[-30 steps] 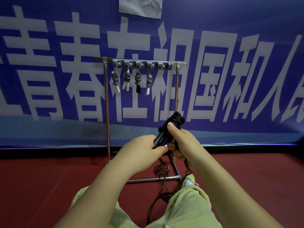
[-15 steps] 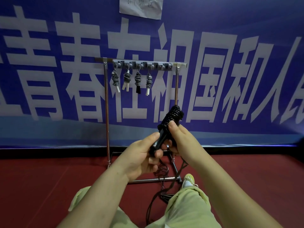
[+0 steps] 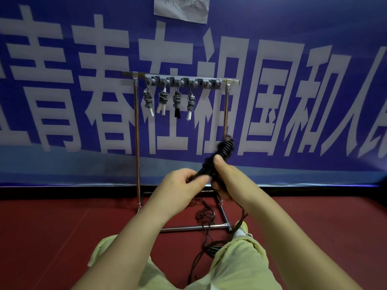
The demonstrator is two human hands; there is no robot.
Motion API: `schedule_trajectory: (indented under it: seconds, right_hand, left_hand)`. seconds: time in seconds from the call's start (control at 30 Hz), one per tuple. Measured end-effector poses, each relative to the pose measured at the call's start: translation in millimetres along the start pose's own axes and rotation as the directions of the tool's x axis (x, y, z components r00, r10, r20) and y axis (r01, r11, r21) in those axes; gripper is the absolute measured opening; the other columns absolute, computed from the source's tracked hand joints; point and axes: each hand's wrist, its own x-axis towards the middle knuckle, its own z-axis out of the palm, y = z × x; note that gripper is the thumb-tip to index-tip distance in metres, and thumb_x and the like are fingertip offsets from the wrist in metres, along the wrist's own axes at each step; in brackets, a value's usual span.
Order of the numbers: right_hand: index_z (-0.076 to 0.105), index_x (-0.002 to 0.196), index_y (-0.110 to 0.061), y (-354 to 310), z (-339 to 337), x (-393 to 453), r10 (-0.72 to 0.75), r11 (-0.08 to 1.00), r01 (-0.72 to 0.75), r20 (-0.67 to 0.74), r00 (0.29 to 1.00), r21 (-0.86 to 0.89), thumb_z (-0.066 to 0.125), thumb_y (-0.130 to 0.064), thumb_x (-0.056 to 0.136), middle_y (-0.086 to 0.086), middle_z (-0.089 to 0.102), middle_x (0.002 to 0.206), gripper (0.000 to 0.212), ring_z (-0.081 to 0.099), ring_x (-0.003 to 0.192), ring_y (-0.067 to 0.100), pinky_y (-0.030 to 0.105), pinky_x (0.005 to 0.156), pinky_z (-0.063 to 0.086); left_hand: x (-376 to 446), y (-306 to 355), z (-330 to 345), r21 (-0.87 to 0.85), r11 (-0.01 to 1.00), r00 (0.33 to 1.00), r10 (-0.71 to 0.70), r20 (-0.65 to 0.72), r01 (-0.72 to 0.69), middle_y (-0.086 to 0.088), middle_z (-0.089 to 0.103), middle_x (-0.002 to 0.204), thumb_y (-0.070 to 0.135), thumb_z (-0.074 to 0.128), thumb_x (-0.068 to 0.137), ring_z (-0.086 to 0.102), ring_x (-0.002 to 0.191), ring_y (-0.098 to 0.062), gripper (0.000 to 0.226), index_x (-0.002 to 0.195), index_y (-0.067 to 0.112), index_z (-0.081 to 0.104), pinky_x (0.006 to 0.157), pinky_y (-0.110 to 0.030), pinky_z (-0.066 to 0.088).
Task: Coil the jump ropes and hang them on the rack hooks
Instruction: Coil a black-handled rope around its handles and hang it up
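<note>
I hold a black jump rope (image 3: 224,148) in front of me, its cord wound in tight turns around the upper end of the handles. My right hand (image 3: 225,176) grips the handles at the middle, thumb on top. My left hand (image 3: 178,188) pinches the lower end of the handles. Loose black cord (image 3: 206,215) trails from my hands to the floor. Behind stands a metal rack (image 3: 137,130) with a grey hook bar (image 3: 182,80). Several coiled ropes (image 3: 177,101) hang from its left hooks; the right hooks carry nothing.
A blue banner (image 3: 293,80) with large white characters covers the wall behind the rack. The floor (image 3: 52,237) is dark red. My knees in pale green trousers (image 3: 236,266) and one shoe (image 3: 241,228) fill the bottom of the view, next to the rack's base bar (image 3: 192,228).
My left hand has closed again on the lower end of the handles after opening slightly. The wound rope has stayed at about the same height and tilt.
</note>
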Motion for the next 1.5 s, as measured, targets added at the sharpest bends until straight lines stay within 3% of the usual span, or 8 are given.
schedule_trajectory:
  seconds: [0.27,0.43,0.5,0.6,0.73,1.03,1.33,1.5]
  right_hand:
    - [0.051,0.062,-0.021,3,0,-2,0.016,1.0,-0.016,-0.011,1.0,-0.004,0.032,-0.057,0.097,-0.006,0.037,0.051,0.054,0.027,0.046,0.011,0.029,0.051,0.024]
    - [0.056,0.063,-0.019,10,3,-4,-0.138,0.972,0.138,-0.012,0.99,0.19,0.039,-0.066,0.089,-0.005,0.029,0.054,0.057,0.021,0.047,0.011,0.029,0.049,0.017]
    - [0.054,0.071,-0.008,9,4,-6,-0.208,0.947,0.194,0.028,0.978,0.256,0.042,-0.076,0.079,-0.002,0.028,0.056,0.07,0.02,0.049,0.014,0.031,0.049,0.015]
    - [0.055,0.08,-0.003,7,4,-8,-0.28,0.934,0.252,0.083,0.956,0.252,0.043,-0.083,0.073,-0.001,0.036,0.059,0.081,0.026,0.051,0.016,0.031,0.049,0.02]
    - [0.051,0.065,-0.027,-5,2,-8,-0.292,0.956,0.292,0.007,0.956,-0.017,0.024,-0.071,0.085,-0.012,0.039,0.052,0.056,0.031,0.049,0.005,0.021,0.05,0.027]
    - [0.041,0.062,-0.019,12,15,-6,-0.091,0.906,0.035,-0.113,0.989,-0.422,0.021,-0.045,0.102,-0.002,0.045,0.059,0.052,0.043,0.058,0.017,0.035,0.06,0.033]
    - [0.048,0.073,-0.017,14,12,-4,0.02,0.971,-0.038,-0.079,0.997,-0.236,0.034,-0.045,0.101,-0.003,0.048,0.06,0.042,0.038,0.05,0.011,0.027,0.051,0.029]
    - [0.069,0.1,-0.017,22,10,-1,0.139,0.971,-0.148,0.062,0.988,0.188,0.045,-0.061,0.091,0.003,0.071,0.078,0.051,0.066,0.063,0.023,0.03,0.059,0.045]
  left_hand:
    - [-2,1,-2,0.235,0.97,0.997,0.073,-0.035,-0.063,0.006,0.06,0.069,0.053,0.057,0.082,0.056,0.064,-0.01,0.024,0.084,0.029,0.06,0.059,-0.031,0.043]
    - [-2,5,-8,-0.219,0.974,0.991,-0.032,0.129,0.06,0.002,0.065,0.069,0.033,0.063,0.087,0.058,0.064,-0.012,0.018,0.089,0.016,0.065,0.063,-0.033,0.049]
    - [-5,6,-16,-0.586,0.752,0.88,0.018,0.475,0.301,-0.009,0.07,0.079,0.035,0.057,0.088,0.063,0.068,-0.019,0.033,0.095,0.005,0.069,0.071,-0.035,0.054]
    - [-10,4,-21,-0.684,0.476,0.671,0.231,0.704,0.553,-0.009,0.07,0.078,0.059,0.053,0.079,0.064,0.063,-0.017,0.062,0.095,0.003,0.072,0.071,-0.038,0.055]
    - [-10,8,-11,-0.698,0.339,0.712,0.106,0.694,0.631,0.005,0.048,0.052,0.065,0.042,0.084,0.038,0.043,-0.009,0.063,0.079,0.008,0.069,0.049,-0.023,0.043]
    - [-4,-4,10,-0.317,0.908,0.946,-0.194,0.259,0.273,0.007,0.049,0.054,0.045,0.031,0.1,0.032,0.039,-0.005,0.044,0.083,0.015,0.059,0.05,-0.024,0.03]
    - [6,-6,6,0.17,0.979,0.987,-0.129,0.091,0.113,0.007,0.055,0.065,0.05,0.035,0.096,0.048,0.058,-0.011,0.042,0.08,0.019,0.059,0.061,-0.029,0.037]
    - [5,-6,6,0.421,0.903,0.984,-0.142,0.104,0.086,0.006,0.056,0.081,0.061,0.034,0.092,0.053,0.073,-0.011,0.037,0.089,0.027,0.05,0.061,-0.031,0.038]
